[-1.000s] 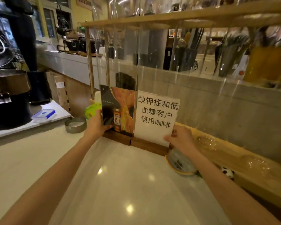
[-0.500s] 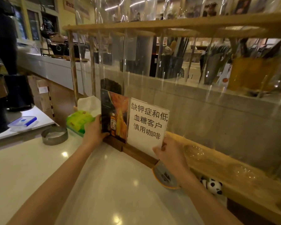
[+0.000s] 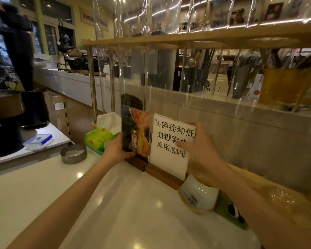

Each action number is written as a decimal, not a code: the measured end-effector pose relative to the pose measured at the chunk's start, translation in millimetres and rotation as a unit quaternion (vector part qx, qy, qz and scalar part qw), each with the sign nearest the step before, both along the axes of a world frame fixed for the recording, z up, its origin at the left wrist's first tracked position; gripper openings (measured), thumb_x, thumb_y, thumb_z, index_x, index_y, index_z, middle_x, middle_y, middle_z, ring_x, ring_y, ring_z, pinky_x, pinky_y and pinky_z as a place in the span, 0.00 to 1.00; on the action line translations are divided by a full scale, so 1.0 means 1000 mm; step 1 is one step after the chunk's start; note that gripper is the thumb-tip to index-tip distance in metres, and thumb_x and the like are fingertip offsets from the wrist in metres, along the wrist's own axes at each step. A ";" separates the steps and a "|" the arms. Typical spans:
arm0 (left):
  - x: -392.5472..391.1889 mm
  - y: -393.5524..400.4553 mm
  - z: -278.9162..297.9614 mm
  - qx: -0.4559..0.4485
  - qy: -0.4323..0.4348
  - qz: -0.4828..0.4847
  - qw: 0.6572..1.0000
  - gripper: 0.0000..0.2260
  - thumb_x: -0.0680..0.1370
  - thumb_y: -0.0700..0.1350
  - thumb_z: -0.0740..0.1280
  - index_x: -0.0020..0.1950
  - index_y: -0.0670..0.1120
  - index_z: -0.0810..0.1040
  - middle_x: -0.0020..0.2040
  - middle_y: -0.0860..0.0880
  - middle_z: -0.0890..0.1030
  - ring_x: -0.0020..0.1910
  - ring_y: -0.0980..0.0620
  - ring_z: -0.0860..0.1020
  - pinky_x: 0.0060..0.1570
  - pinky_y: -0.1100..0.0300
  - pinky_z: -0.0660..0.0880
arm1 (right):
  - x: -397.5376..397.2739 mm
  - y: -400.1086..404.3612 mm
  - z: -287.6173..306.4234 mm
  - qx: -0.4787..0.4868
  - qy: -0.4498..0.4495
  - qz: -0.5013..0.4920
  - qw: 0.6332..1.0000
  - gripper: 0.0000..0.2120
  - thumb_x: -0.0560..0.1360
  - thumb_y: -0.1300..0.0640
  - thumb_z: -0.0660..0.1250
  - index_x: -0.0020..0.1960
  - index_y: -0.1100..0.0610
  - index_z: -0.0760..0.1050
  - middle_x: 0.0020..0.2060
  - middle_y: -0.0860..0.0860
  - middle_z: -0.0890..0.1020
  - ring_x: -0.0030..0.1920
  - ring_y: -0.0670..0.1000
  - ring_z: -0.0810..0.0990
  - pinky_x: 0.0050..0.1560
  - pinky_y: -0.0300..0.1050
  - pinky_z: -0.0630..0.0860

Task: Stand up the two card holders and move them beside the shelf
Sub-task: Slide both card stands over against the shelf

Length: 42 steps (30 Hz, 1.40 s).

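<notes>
Two card holders stand upright side by side on the white counter, each on a dark wooden base. The left card holder (image 3: 138, 130) shows a dark and orange picture with a bottle. My left hand (image 3: 115, 148) grips its lower left edge. The right card holder (image 3: 167, 139) carries a white card with black Chinese characters. My right hand (image 3: 201, 150) holds its right edge, thumb across the front. Both stand right against the wooden shelf (image 3: 187, 40) with its clear tubes.
A green tissue pack (image 3: 99, 139) lies left of the holders, a round metal tin (image 3: 73, 154) in front of it. A white ceramic cup (image 3: 198, 194) and a small panda figure (image 3: 233, 209) sit by my right forearm. A black machine (image 3: 5, 112) stands far left.
My right hand has slid from the white card's lower right edge up to its upper right corner. The head camera has moved closer and turned left. Both holders stay upright in place.
</notes>
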<state>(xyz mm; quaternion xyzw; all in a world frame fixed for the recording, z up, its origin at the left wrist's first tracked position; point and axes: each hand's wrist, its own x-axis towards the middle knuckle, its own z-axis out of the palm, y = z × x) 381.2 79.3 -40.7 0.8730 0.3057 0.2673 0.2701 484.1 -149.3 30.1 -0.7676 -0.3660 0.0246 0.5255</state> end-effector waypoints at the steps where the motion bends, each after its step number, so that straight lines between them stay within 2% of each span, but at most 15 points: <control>1: -0.002 0.001 -0.001 0.010 0.015 -0.003 1.000 0.34 0.65 0.43 0.75 0.68 0.43 0.65 0.65 0.41 0.74 0.64 0.42 0.72 0.65 0.46 0.70 | 0.001 0.003 0.009 0.005 -0.014 0.007 1.000 0.30 0.67 0.62 0.72 0.65 0.52 0.63 0.51 0.50 0.78 0.47 0.49 0.80 0.41 0.44 0.80; 3: -0.008 0.003 -0.005 0.030 0.059 -0.009 0.998 0.30 0.66 0.45 0.74 0.66 0.44 0.70 0.64 0.42 0.75 0.63 0.43 0.72 0.65 0.47 0.70 | 0.003 0.014 0.027 -0.005 -0.083 0.011 0.996 0.30 0.67 0.58 0.73 0.65 0.52 0.63 0.50 0.47 0.74 0.47 0.48 0.78 0.41 0.41 0.79; 5: -0.012 0.000 -0.011 0.035 0.105 -0.024 0.994 0.25 0.68 0.48 0.72 0.64 0.46 0.72 0.62 0.43 0.77 0.62 0.44 0.73 0.65 0.49 0.69 | 0.005 0.028 0.044 -0.036 -0.149 0.029 0.988 0.26 0.68 0.55 0.72 0.63 0.53 0.67 0.51 0.48 0.75 0.50 0.49 0.77 0.47 0.45 0.78; 8: -0.011 -0.010 -0.017 0.060 0.141 -0.039 0.987 0.19 0.71 0.47 0.68 0.61 0.47 0.74 0.60 0.45 0.78 0.61 0.46 0.74 0.64 0.54 0.67 | 0.006 0.056 0.066 -0.119 -0.198 0.080 0.970 0.20 0.70 0.52 0.69 0.60 0.56 0.72 0.51 0.49 0.76 0.49 0.47 0.74 0.45 0.38 0.72; 10: -0.009 -0.013 -0.020 0.072 0.136 -0.042 0.987 0.17 0.72 0.46 0.67 0.61 0.47 0.74 0.60 0.45 0.78 0.58 0.47 0.76 0.60 0.56 0.70 | 0.004 0.075 0.074 -0.171 -0.223 0.101 0.954 0.17 0.72 0.52 0.67 0.57 0.58 0.74 0.50 0.51 0.78 0.47 0.48 0.75 0.44 0.38 0.72; 12: -0.008 -0.013 -0.024 0.066 0.125 -0.042 0.989 0.16 0.73 0.45 0.66 0.61 0.47 0.75 0.60 0.45 0.78 0.58 0.47 0.76 0.59 0.57 0.72 | 0.002 0.095 0.075 -0.216 -0.250 0.109 0.938 0.14 0.72 0.52 0.66 0.53 0.60 0.76 0.48 0.54 0.80 0.45 0.51 0.78 0.43 0.42 0.76; 15: -0.004 -0.016 -0.032 0.057 0.088 -0.030 0.994 0.14 0.73 0.44 0.64 0.59 0.49 0.77 0.60 0.46 0.77 0.59 0.47 0.75 0.60 0.57 0.71 | 0.005 0.118 0.071 -0.279 -0.295 0.104 0.908 0.11 0.73 0.52 0.65 0.41 0.61 0.77 0.35 0.53 0.78 0.35 0.51 0.77 0.33 0.39 0.72; 17: -0.001 -0.020 -0.038 0.050 0.065 -0.026 0.996 0.14 0.72 0.44 0.64 0.57 0.50 0.79 0.59 0.47 0.77 0.57 0.48 0.75 0.59 0.58 0.73 | 0.006 0.125 0.067 -0.285 -0.298 0.112 0.904 0.13 0.74 0.55 0.64 0.32 0.57 0.71 0.29 0.50 0.73 0.29 0.48 0.72 0.29 0.37 0.67; 20: 0.000 -0.022 -0.044 0.020 0.033 -0.018 0.999 0.14 0.70 0.42 0.65 0.55 0.48 0.80 0.58 0.48 0.77 0.55 0.49 0.76 0.55 0.61 0.73 | 0.007 0.129 0.064 -0.265 -0.268 0.133 0.917 0.15 0.74 0.58 0.64 0.28 0.56 0.68 0.26 0.49 0.71 0.27 0.47 0.70 0.29 0.36 0.67; 25: 0.002 -0.018 -0.044 0.008 0.009 -0.015 1.000 0.15 0.70 0.40 0.66 0.56 0.45 0.80 0.59 0.46 0.76 0.56 0.49 0.75 0.50 0.68 0.68 | 0.008 0.133 0.065 -0.264 -0.265 0.123 0.919 0.16 0.73 0.62 0.63 0.27 0.57 0.68 0.25 0.50 0.69 0.26 0.48 0.69 0.27 0.37 0.66; 30: 0.008 -0.017 -0.044 0.032 0.026 -0.019 0.999 0.14 0.71 0.43 0.67 0.56 0.46 0.80 0.60 0.46 0.76 0.57 0.48 0.75 0.58 0.58 0.73 | 0.013 0.134 0.065 -0.274 -0.264 0.116 0.918 0.13 0.74 0.62 0.62 0.30 0.59 0.70 0.28 0.51 0.71 0.30 0.49 0.71 0.29 0.37 0.67; 34: 0.008 -0.018 -0.043 0.050 0.032 -0.021 0.998 0.14 0.71 0.43 0.67 0.55 0.46 0.80 0.59 0.46 0.76 0.57 0.48 0.75 0.58 0.56 0.72 | 0.016 0.135 0.065 -0.273 -0.262 0.113 0.919 0.12 0.75 0.61 0.62 0.33 0.60 0.73 0.28 0.50 0.71 0.30 0.48 0.71 0.29 0.36 0.66; 38: 0.009 -0.020 -0.045 0.046 0.028 -0.016 0.998 0.12 0.72 0.43 0.66 0.55 0.46 0.80 0.59 0.46 0.76 0.57 0.48 0.75 0.59 0.55 0.73 | 0.013 0.133 0.063 -0.271 -0.258 0.112 0.921 0.13 0.75 0.61 0.62 0.32 0.57 0.70 0.29 0.50 0.71 0.31 0.49 0.71 0.28 0.36 0.65; 40: 0.009 -0.022 -0.045 0.055 0.041 -0.015 0.998 0.12 0.73 0.45 0.65 0.55 0.46 0.79 0.59 0.46 0.76 0.57 0.49 0.75 0.58 0.55 0.74 | 0.011 0.128 0.066 -0.272 -0.258 0.113 0.920 0.13 0.75 0.56 0.62 0.32 0.57 0.70 0.30 0.51 0.73 0.33 0.51 0.74 0.30 0.37 0.68; 42: 0.008 -0.023 -0.044 0.087 0.079 -0.012 0.993 0.13 0.74 0.47 0.63 0.56 0.48 0.79 0.58 0.46 0.77 0.57 0.48 0.75 0.56 0.55 0.74 | 0.012 0.118 0.070 -0.280 -0.259 0.120 0.917 0.16 0.74 0.49 0.63 0.39 0.62 0.76 0.36 0.56 0.79 0.38 0.56 0.79 0.38 0.45 0.75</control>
